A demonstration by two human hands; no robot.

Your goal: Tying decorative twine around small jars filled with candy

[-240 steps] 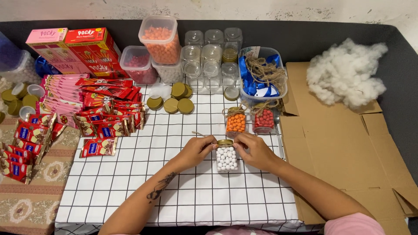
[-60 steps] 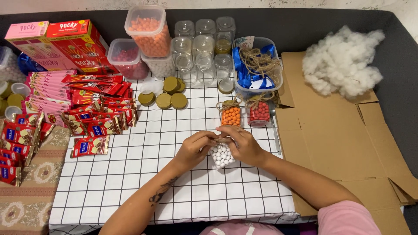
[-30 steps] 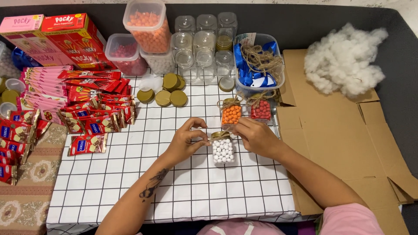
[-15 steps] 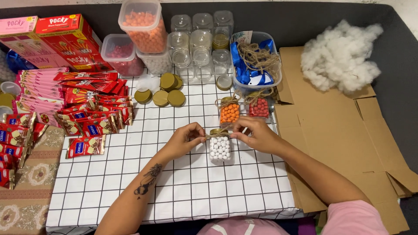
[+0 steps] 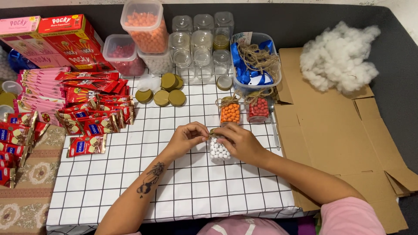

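Observation:
A small glass jar of white balls [image 5: 219, 150] stands on the white checked cloth [image 5: 174, 182] near the middle. My left hand [image 5: 186, 135] pinches a strand of brown twine at the jar's neck. My right hand [image 5: 241, 142] grips the jar's top and the twine from the right side. The lid is hidden under my fingers. Just behind stand a jar of orange balls [image 5: 230, 111] and a jar of red balls [image 5: 258, 109], each tied with twine.
Gold lids [image 5: 162, 91], empty glass jars [image 5: 202, 43] and tubs of candy [image 5: 146, 28] line the back. A blue-ribbon and twine tub [image 5: 257, 65] sits back right. Snack boxes and packets [image 5: 74, 104] fill the left. Flat cardboard [image 5: 344, 135] and white stuffing [image 5: 337, 56] lie right.
Both hands stay at the neck of the white-ball jar, their fingers shifting slightly on the twine. The jar stays where it stood.

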